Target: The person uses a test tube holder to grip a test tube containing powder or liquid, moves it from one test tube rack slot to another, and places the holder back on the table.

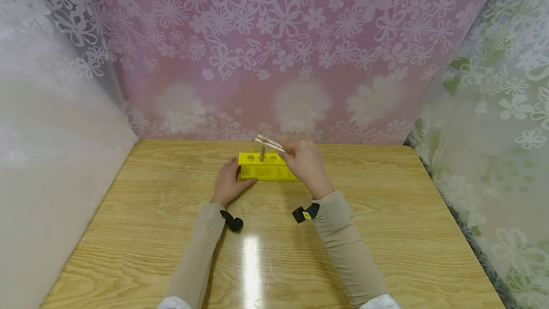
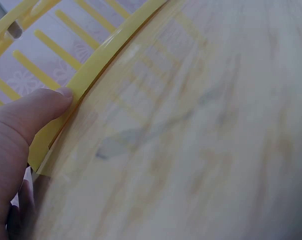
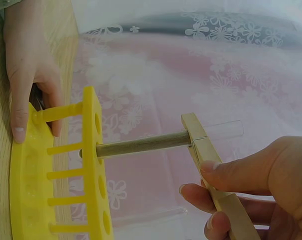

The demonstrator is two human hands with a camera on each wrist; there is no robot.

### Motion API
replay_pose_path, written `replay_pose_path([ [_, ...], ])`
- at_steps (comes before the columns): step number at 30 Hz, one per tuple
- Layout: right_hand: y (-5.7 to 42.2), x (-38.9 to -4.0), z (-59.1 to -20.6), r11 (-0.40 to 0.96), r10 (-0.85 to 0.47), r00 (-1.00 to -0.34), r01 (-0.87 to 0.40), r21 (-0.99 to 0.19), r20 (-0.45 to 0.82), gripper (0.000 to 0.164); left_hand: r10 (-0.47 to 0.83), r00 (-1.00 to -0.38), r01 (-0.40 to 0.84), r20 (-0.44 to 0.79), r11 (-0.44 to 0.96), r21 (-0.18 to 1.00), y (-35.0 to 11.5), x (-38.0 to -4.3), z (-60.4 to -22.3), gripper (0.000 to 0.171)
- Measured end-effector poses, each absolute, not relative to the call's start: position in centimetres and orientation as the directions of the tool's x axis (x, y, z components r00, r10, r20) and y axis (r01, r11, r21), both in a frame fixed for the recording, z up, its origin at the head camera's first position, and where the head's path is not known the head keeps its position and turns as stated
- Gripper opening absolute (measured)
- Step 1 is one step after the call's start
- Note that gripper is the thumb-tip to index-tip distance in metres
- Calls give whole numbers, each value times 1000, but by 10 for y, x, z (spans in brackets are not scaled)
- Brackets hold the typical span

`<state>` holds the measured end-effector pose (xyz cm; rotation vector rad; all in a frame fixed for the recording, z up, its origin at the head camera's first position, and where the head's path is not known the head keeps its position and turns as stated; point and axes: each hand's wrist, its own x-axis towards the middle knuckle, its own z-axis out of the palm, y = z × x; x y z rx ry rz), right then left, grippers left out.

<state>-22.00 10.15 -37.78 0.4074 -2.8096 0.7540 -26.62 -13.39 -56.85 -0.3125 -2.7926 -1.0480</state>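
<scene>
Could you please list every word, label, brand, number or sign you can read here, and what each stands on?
No text can be read.
Small yellow-and-white label on the black wrist camera by the right hand: any marking is too small to read.
Yellow plastic rack, clear test tube, pale wooden clamp: no lettering shows.

curtained booth with a small lab setup. wood-grain worktop (image 1: pixel 399 232), pink floral curtain (image 1: pixel 279 46) behind it, pale floral curtain (image 1: pixel 502 156) on the right, whitish curtain (image 1: pixel 51 128) on the left. lab side: yellow test-tube rack (image 3: pixel 94 165), glass test tube (image 3: pixel 143 143), wooden test-tube clamp (image 3: pixel 205 151). curtains hide the room beyond, so can't tell if it's a home, school or proper lab.
</scene>
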Motion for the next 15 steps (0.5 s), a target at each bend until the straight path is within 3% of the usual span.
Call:
replay_pose_path([
  [15, 100, -222, -385, 840, -219, -953, -293, -457, 208, 34, 140, -969, 240, 205, 739, 630, -134, -266, -570, 92],
])
